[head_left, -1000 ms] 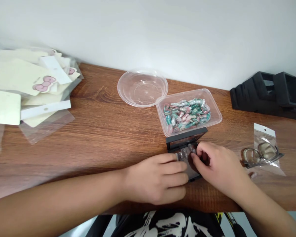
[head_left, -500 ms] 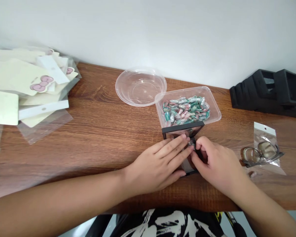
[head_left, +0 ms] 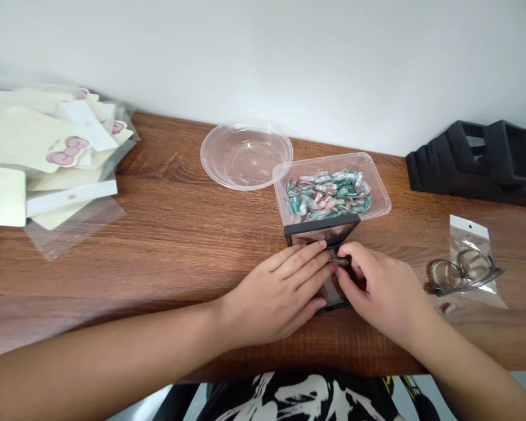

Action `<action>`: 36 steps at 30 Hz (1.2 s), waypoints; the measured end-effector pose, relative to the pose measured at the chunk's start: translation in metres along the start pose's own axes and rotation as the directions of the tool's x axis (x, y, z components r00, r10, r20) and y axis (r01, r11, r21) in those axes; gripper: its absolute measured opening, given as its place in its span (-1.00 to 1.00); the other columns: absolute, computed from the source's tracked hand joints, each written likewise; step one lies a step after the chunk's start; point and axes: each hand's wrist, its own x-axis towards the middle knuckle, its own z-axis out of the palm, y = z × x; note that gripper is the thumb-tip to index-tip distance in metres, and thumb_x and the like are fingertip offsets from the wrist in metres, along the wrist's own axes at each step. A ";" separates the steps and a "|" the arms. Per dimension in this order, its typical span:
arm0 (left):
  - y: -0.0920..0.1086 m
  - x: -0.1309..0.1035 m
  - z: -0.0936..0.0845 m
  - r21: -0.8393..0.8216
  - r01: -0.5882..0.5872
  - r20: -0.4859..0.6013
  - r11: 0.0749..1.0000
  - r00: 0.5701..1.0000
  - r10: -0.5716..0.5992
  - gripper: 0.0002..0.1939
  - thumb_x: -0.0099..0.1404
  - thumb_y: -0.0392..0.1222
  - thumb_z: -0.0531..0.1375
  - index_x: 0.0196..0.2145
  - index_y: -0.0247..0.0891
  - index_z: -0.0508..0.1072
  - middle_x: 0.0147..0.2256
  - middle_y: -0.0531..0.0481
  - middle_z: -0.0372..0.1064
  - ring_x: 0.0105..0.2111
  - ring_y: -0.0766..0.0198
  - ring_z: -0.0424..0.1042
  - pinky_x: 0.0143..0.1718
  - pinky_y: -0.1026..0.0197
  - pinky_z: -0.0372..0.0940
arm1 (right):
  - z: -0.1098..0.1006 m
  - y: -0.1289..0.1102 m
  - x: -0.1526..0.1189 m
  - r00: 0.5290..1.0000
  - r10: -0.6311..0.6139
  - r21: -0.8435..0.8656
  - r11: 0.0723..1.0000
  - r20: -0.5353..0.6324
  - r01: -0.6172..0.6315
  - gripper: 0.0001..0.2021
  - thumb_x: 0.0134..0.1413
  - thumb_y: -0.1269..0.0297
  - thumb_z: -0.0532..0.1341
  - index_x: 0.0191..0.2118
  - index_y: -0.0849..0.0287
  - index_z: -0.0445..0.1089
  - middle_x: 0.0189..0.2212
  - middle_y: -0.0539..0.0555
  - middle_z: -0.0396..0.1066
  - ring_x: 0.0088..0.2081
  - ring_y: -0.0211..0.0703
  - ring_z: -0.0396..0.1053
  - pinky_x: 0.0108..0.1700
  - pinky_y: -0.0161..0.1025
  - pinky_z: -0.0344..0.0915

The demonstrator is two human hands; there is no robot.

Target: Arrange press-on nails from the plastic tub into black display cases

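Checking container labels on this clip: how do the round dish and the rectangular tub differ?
The round dish has a circular rim; the rectangular tub has straight sides and rounded corners. The round dish shows rings in its base, while the rectangular tub holds heaped teal and pink pieces. Both are see-through and sit on the wooden table.

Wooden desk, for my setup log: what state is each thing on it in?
Black hinged case: open, lid raised.
Clear rectangular plastic tub: open, part-filled with glossy pieces.
Clear round plastic dish: empty.
Cream card packets: piled loosely.
Dark-framed glasses: set down, folding unclear.
Black tiered rack: standing.
Clear plastic bag: flat.
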 end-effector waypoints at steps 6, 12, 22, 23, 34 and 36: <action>-0.001 0.000 -0.001 -0.015 -0.002 -0.009 1.000 1.000 0.002 -0.52 0.50 -0.01 0.00 0.16 -0.41 0.39 0.20 -0.10 0.35 0.28 0.08 0.18 0.28 0.09 0.05 | 0.001 0.002 0.002 1.000 -0.022 -0.011 1.000 -0.020 0.022 -0.93 0.17 0.31 0.13 -0.26 0.12 0.35 -0.58 -0.07 0.35 -0.59 -0.25 0.25 -0.49 -0.32 -0.03; 0.000 0.000 -0.003 -0.038 0.023 -0.012 0.999 1.000 -0.023 -0.55 0.48 -0.02 0.05 0.13 -0.38 0.42 0.18 -0.05 0.37 0.28 0.08 0.17 0.27 0.11 0.07 | 0.001 0.000 0.000 0.999 -0.002 -0.031 1.000 -0.054 0.000 -0.95 0.13 0.30 0.16 -0.32 0.13 0.33 -0.58 -0.06 0.37 -0.59 -0.24 0.27 -0.50 -0.33 -0.06; 0.000 0.000 -0.002 -0.030 0.034 -0.005 0.999 0.999 -0.034 -0.52 0.49 -0.02 0.02 0.17 -0.42 0.38 0.21 -0.11 0.33 0.29 0.07 0.16 0.26 0.10 0.11 | 0.001 0.000 0.004 0.988 0.146 -0.055 0.988 0.055 -0.143 -0.79 0.20 0.17 0.12 -0.43 0.12 0.24 -0.62 -0.06 0.34 -0.64 -0.27 0.18 -0.51 -0.31 -0.21; 0.000 0.000 -0.003 -0.031 0.035 -0.007 0.999 0.999 -0.036 -0.52 0.49 -0.03 0.02 0.17 -0.42 0.37 0.21 -0.13 0.33 0.28 0.06 0.16 0.25 0.10 0.12 | 0.000 0.000 0.004 0.986 0.149 -0.047 0.988 0.067 -0.146 -0.79 0.20 0.17 0.12 -0.43 0.12 0.24 -0.61 -0.06 0.34 -0.63 -0.27 0.18 -0.50 -0.31 -0.20; 0.001 0.002 -0.015 -0.048 0.125 -0.153 0.991 0.979 -0.131 -0.88 0.39 -0.18 0.18 -0.31 -0.25 0.44 -0.29 0.03 0.50 -0.25 0.14 0.40 -0.24 0.11 0.22 | -0.006 0.007 0.010 0.987 0.095 0.141 0.984 0.128 -0.112 -0.83 0.13 0.15 0.25 -0.25 0.10 0.32 -0.63 -0.16 0.24 -0.61 -0.32 0.20 -0.50 -0.36 -0.05; 0.000 0.003 -0.015 -0.020 0.153 -0.130 0.988 0.979 -0.154 -0.85 0.40 -0.16 0.17 -0.34 -0.25 0.44 -0.34 0.05 0.49 -0.31 0.16 0.39 -0.31 0.12 0.19 | -0.007 0.009 0.011 0.985 0.076 0.158 0.982 0.158 -0.101 -0.83 0.08 0.18 0.28 -0.24 0.09 0.34 -0.62 -0.16 0.23 -0.60 -0.32 0.21 -0.50 -0.36 -0.02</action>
